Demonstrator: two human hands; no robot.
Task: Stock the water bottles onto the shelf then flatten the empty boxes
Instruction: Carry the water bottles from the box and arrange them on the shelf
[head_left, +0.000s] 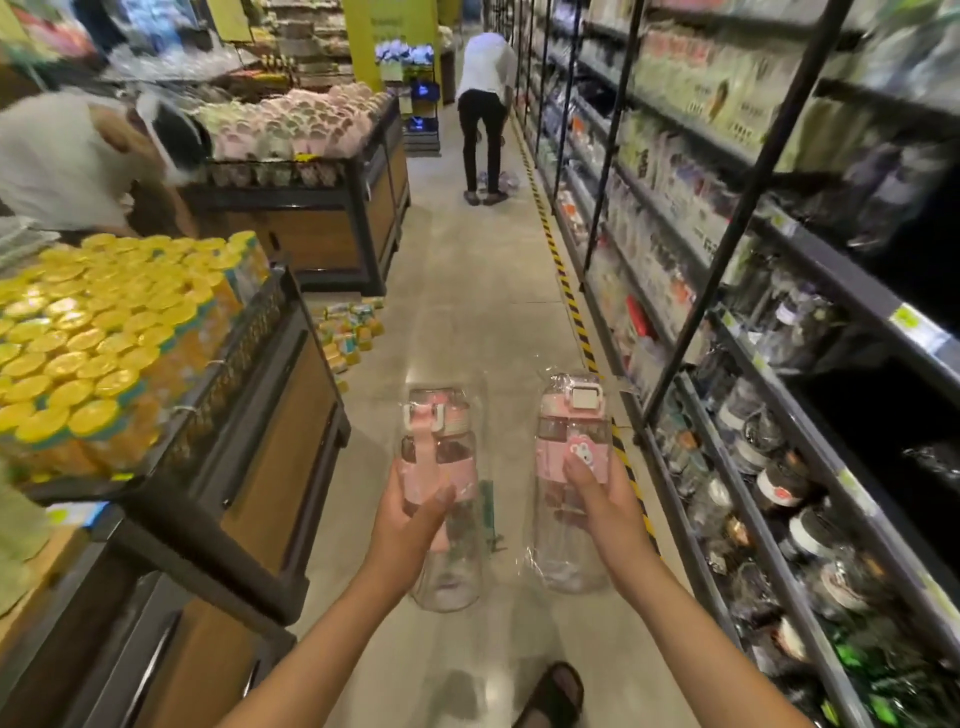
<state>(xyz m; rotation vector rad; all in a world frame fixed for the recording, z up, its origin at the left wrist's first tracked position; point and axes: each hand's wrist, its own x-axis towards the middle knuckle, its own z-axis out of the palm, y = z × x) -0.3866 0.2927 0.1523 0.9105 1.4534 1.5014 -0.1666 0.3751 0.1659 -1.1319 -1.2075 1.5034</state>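
Fingers (579, 475) of left hand (410, 519) and right hand (605, 506) clamp clear, pink-banded water bottles (569, 415).

Clear glossy plastic on left bottle (441, 447) & right bottle (569, 431), w/ matt pink bands & caps. Shiny, crinkly see-through film wrapped over both. Floor (467, 312): smooth, dull grey, concrete-like. Shelf (852, 291): dark metal rails & posts, matt. Bin (280, 441): wood-look panels, semi-matt, in dark matt frame, prob. metal. Yellow lids (78, 364): plastic, glossy. Sandal (556, 691): black, matt, textured strap.
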